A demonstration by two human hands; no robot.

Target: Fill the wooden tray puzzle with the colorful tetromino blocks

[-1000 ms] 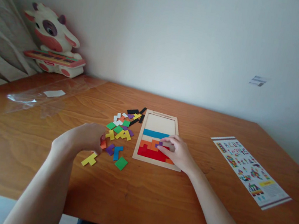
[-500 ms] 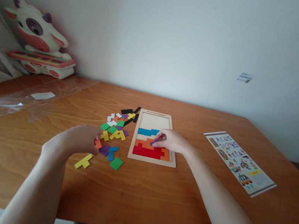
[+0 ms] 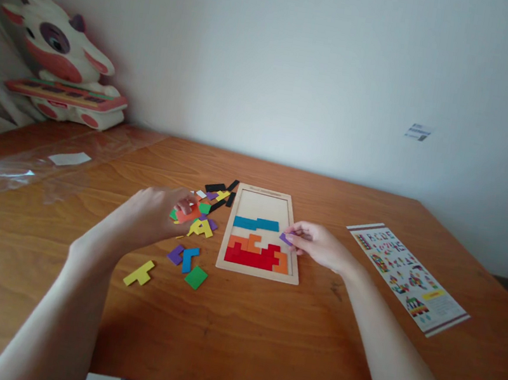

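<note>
My left hand (image 3: 164, 213) grips an orange puzzle piece (image 3: 188, 213) above the pile of loose pieces. Between the fingers of my right hand (image 3: 315, 243) is a purple puzzle piece (image 3: 285, 239), held over the right edge of the wooden puzzle tray (image 3: 257, 273). Inside the tray, red pieces (image 3: 248, 257) and orange pieces line the near end, with blue pieces (image 3: 255, 224) lying across the middle. A yellow piece (image 3: 139, 273), a green square piece (image 3: 195, 278), a blue piece (image 3: 189, 259) and a purple piece lie left of the tray.
Black pieces (image 3: 215, 188) lie by the tray's upper left. A printed pattern sheet (image 3: 406, 278) rests at the right. Clear plastic wrapping (image 3: 16, 168) spreads over the table's left side, near a cow-shaped toy keyboard (image 3: 66, 96). A wall rises behind the table.
My right hand has drawn the purple piece rightward, away from the orange pieces in the tray. My left hand has lifted the orange piece off the table, up and to the right.
</note>
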